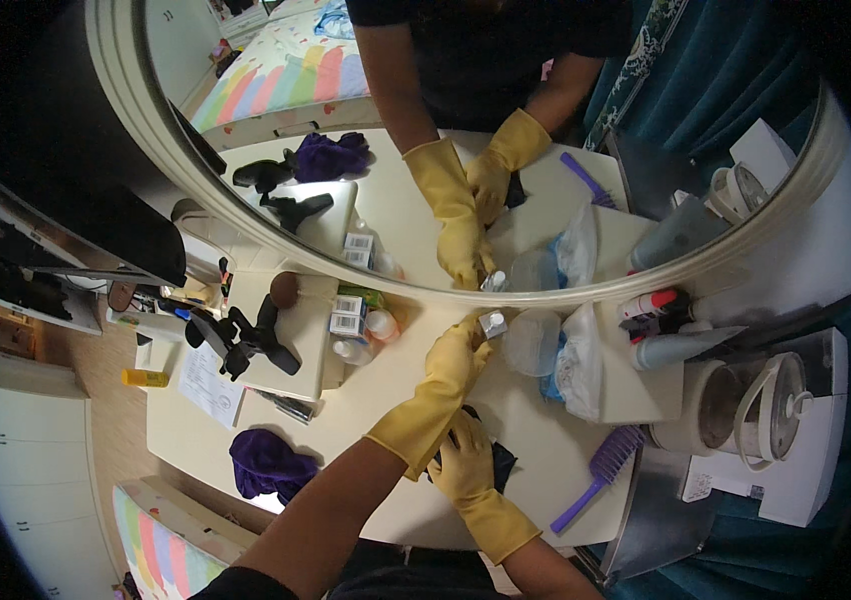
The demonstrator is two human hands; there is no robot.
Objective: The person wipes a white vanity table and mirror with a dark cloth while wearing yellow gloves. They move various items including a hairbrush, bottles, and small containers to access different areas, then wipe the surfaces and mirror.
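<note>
Both hands wear yellow rubber gloves. My left hand [459, 356] reaches across the white dressing table [395, 405] towards the mirror, its fingertips at a small silvery container with a white cap [493, 324]; whether they grip it cannot be told. Nearer my body, my right hand [464, 457] has its fingers curled over a crumpled black item [503, 465], perhaps a bag or cloth, which it partly hides. Right of the silvery container are a clear plastic tub [533, 343] and a white and blue soft pack [579, 364]. The large mirror [425, 289] reflects both gloves.
At the left are a purple cloth [272, 465], a black stand [264, 337], small boxes [348, 316], bottles [382, 325], a paper [212, 386] and a yellow tube [145, 377]. On the right lie a purple hairbrush [605, 465], a grey tube [680, 347] and a lidded appliance [778, 409].
</note>
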